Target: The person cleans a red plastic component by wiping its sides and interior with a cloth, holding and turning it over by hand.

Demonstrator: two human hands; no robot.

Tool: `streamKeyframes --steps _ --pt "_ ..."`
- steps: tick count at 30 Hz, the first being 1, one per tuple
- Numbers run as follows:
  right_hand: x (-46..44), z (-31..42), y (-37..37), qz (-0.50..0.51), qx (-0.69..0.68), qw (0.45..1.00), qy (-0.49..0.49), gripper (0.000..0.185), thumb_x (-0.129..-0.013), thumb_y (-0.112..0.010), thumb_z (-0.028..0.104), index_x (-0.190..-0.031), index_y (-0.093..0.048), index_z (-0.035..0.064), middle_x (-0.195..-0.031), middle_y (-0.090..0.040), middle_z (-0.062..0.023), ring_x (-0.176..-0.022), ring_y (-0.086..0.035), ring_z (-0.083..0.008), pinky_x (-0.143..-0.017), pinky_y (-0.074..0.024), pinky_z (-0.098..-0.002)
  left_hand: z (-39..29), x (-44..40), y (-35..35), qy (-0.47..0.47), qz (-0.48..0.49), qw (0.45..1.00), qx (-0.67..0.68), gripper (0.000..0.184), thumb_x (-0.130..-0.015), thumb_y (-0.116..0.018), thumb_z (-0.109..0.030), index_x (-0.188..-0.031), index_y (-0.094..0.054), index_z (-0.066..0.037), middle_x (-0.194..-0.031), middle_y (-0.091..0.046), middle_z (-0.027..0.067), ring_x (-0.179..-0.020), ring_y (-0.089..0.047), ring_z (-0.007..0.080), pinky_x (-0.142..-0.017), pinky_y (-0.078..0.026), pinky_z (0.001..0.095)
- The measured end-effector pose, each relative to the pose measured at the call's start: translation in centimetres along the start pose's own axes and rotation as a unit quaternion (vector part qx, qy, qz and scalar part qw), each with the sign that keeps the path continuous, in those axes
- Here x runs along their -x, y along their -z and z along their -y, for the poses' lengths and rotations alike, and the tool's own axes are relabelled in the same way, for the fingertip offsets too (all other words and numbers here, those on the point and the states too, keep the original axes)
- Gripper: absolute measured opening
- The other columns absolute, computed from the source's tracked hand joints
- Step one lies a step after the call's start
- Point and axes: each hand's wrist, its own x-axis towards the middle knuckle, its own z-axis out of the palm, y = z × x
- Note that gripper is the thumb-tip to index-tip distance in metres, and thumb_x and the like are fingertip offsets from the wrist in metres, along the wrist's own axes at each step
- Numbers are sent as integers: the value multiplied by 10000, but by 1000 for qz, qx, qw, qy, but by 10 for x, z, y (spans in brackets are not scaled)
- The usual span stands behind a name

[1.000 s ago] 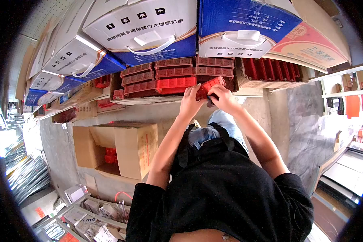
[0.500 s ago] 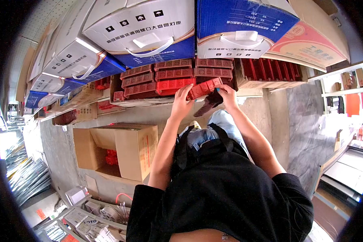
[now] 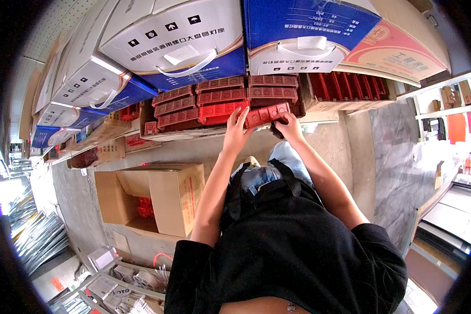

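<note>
A red plastic strip with a row of square cells (image 3: 267, 114) is held between both hands at the front of an open carton (image 3: 178, 134). My left hand (image 3: 236, 131) grips its left end, fingers on top. At the right end my right hand (image 3: 289, 129) holds the strip, and a dark cloth or rag (image 3: 276, 131), partly hidden, hangs by its fingers. Behind, the carton holds stacked dusty red strips (image 3: 220, 96), with a brighter red strip (image 3: 218, 112) just left of the held one.
White and blue boxes (image 3: 172, 42) stand above the carton. To the right is another carton with red parts (image 3: 350, 86). An open brown box (image 3: 178, 201) with red pieces inside sits on the floor at the left. A shelf unit (image 3: 125, 282) is at lower left.
The strip was tilted between close hands, then the hands spread to its ends. The dark cloth came into view below it and is now bunched near my right hand.
</note>
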Motion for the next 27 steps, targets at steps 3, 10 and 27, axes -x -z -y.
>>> streamKeyframes --steps 3,10,27 --pt "5 16 1 1 -68 998 -16 216 -723 -648 82 -921 -604 9 -930 -654 -113 -908 -630 -230 -819 -466 -306 0 0 -3 -5 -14 1000 -4 715 -734 -719 -113 -1359 -375 -165 -1296 -420 164 -1191 -411 368 -951 -401 438" --pt "7 56 -1 75 107 981 144 251 -703 -671 -5 -943 -609 36 -933 -634 -95 -886 -625 -252 -783 -494 -320 -1 0 -6 -5 -32 999 -10 702 -726 -718 -108 -1345 -390 -148 -1251 -450 162 -1157 -436 362 -940 -409 433" --pt "0 68 -15 112 153 961 203 208 -686 -630 0 -877 -552 27 -883 -607 -126 -834 -606 -332 -741 -500 -384 -6 -2 -2 27 -13 999 -15 648 -732 -707 -100 -1313 -420 -102 -1219 -469 160 -1137 -461 353 -924 -427 420"
